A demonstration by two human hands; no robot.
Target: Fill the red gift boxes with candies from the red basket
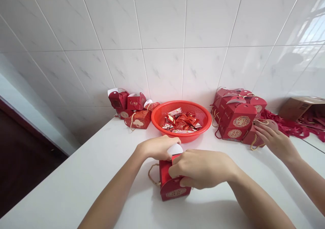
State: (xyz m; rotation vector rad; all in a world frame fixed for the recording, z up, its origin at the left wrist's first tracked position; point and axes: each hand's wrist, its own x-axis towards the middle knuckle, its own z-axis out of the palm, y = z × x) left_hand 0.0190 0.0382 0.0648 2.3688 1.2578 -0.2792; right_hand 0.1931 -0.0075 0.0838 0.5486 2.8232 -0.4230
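A small red gift box [175,191] with a gold round emblem and a twisted cord handle [152,175] stands on the white table in front of me. My left hand [158,147] is closed at its far side, by a flap whose white inner face shows. Over the top of the box, my right hand [203,168] has its fingers bent down onto a red flap, hiding much of the opening. Just beyond my hands is a red plastic basket [181,138] holding wrapped candies [181,120].
Several red boxes [137,119] sit at the back left. More are stacked [238,115] at the right, where another person's hand [275,141] touches one. Red shredded paper [276,120] and a cardboard box [294,110] lie farther right. A tiled wall [165,69] bounds the table behind.
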